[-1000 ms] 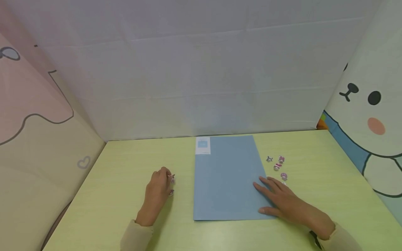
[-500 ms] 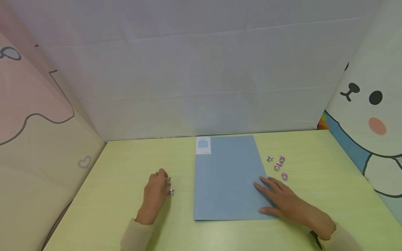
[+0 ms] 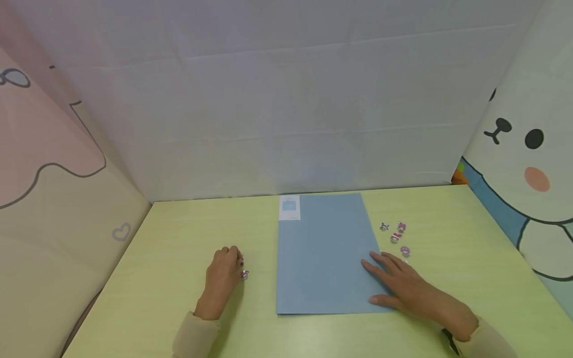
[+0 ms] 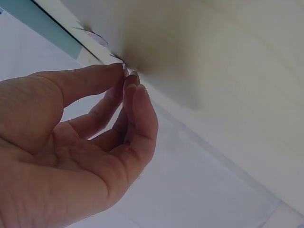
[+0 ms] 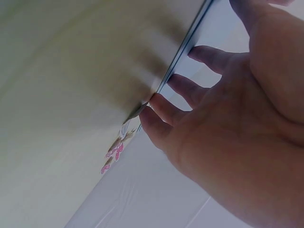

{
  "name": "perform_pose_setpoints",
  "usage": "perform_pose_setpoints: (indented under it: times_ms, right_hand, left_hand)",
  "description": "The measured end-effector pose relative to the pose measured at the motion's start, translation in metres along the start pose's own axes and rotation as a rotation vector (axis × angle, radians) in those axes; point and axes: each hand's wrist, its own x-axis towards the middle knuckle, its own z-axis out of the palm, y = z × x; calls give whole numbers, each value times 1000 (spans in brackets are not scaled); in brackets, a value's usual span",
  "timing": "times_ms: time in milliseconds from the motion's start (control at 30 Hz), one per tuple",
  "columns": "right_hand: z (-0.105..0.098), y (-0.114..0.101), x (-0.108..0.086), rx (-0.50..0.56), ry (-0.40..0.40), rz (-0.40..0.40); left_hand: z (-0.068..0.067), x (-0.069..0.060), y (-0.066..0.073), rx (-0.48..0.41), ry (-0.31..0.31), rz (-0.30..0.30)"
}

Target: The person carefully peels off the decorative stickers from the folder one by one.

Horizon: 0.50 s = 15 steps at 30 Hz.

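Evidently light, thin and best held by its edge, a cutout (image 3: pixel 242 260) was pinched by the left hand (image 3: pixel 223 275), lower left-centre of the frame; the right hand (image 3: pixel 400 287) rested, fingers spread, on blue card (image 3: pixel 327 253).

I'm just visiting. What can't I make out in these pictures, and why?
Pinched cutout: its design is mostly hidden by the left hand in the head view.
Lowest cutout on the right: mostly covered by the right hand in the head view.
White label: print too small to read in the head view.
Right thumb: its tip is cut off by the top edge in the right wrist view.
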Motion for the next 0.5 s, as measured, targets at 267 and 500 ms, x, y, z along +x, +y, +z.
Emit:
perform_pose_setpoints:
  times_ms: [267, 500]
  right_hand:
    - [-1, 1, 1, 14, -12, 2]
    - [-1, 2, 2, -1, 6, -17]
  left_hand:
    - [7, -4, 0, 27, 115, 50]
    - [8, -5, 5, 25, 116, 65]
